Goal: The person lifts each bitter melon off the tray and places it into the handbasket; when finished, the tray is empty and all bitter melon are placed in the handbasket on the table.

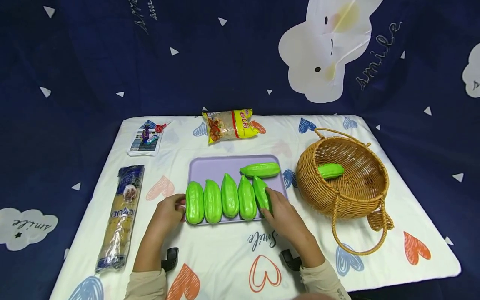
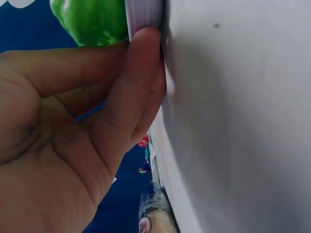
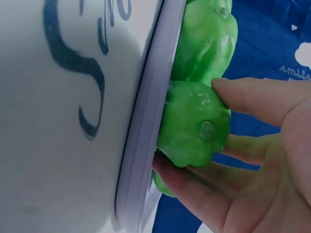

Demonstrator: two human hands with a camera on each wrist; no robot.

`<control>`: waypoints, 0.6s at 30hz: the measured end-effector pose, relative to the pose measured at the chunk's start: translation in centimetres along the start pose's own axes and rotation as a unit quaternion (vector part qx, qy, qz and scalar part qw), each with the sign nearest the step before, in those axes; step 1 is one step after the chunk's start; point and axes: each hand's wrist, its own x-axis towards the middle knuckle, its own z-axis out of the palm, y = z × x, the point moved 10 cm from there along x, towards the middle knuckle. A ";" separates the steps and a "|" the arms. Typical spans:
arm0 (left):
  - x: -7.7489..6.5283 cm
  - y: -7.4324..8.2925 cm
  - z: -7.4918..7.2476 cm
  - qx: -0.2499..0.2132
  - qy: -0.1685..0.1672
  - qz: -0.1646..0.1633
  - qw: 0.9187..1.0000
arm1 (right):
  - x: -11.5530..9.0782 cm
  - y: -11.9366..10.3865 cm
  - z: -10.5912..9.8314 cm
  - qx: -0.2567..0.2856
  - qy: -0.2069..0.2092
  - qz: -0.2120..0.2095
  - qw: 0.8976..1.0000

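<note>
A lilac tray [image 1: 213, 163] carries several glossy green, ribbed cucumbers. Most stand side by side in a row, while one cucumber [image 1: 261, 169] lies crosswise at the back right. My left hand [image 1: 168, 213] pinches the tray's left rim; the left wrist view shows its fingertips on the lilac wall, beside the leftmost cucumber [image 1: 195, 203]. With thumb and fingers, my right hand [image 1: 282, 211] grips the rightmost cucumber [image 3: 194, 124] of the row. That cucumber leans a little, its far tip near the crosswise one, and it touches its neighbour [image 3: 206, 41] in the right wrist view.
At the right stands a wicker basket [image 1: 315, 189] with handles, holding another green cucumber [image 1: 331, 171]. A yellow food bag [image 1: 230, 125] lies behind the tray. On the left are a long pasta packet [image 1: 121, 218] and a flat packet [image 1: 142, 146] with small wrapped sweets on it.
</note>
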 end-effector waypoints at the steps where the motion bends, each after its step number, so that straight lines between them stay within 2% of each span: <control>1: 0.0 0.0 0.0 -0.002 -0.001 0.000 1.000 | 0.0 0.0 0.0 0.002 0.001 0.002 1.000; 7: -0.2 -0.1 0.2 -0.002 -0.006 -0.006 1.000 | -0.3 0.1 -0.1 0.013 0.002 0.007 1.000; 10: -0.3 -0.1 0.2 -0.008 -0.008 -0.005 1.000 | -0.5 0.0 -1.0 0.018 0.008 0.004 1.000; 14: -0.3 0.0 0.2 -0.007 -0.003 0.001 1.000 | -0.7 -0.4 -3.8 0.026 0.043 -0.009 0.999; 18: -0.1 -0.1 0.0 0.000 0.002 0.003 1.000 | -0.9 -0.9 -8.1 0.034 0.117 -0.030 0.992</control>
